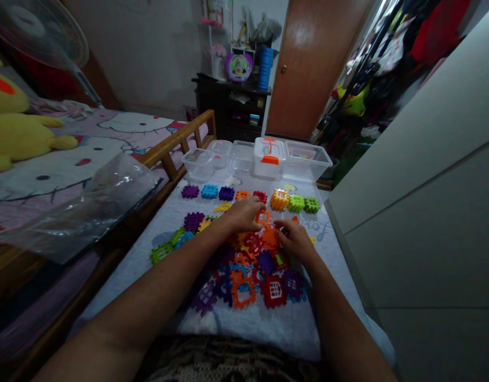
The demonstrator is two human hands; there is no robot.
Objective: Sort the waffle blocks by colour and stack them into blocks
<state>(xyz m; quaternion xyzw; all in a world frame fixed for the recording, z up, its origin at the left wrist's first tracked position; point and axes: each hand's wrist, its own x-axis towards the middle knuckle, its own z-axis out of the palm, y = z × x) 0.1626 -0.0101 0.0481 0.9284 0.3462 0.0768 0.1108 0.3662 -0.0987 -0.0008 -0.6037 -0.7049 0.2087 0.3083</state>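
Observation:
My left hand [244, 214] is closed, its thumb and fingers around the edge of an orange square building tile [263, 216] with a window opening. Just to the right, my right hand [295, 240] has its fingers apart, with the fingertips beside another orange tile [270, 239] on the pile. Under and in front of both hands spreads a heap of notched plastic tiles, among them a red window tile [274, 290], an orange frame tile [243, 291] and a purple window tile [206, 297]. My left forearm hides part of the heap.
Small same-colour stacks line up beyond my hands: purple [190, 191], light blue [209, 191], yellow-orange [280, 199], green [311, 205]. Clear plastic boxes [307, 159] stand at the table's far end, one lidded with an orange handle [269, 159]. A wooden bed rail [176, 139] borders the left; a white cabinet [419, 212] the right.

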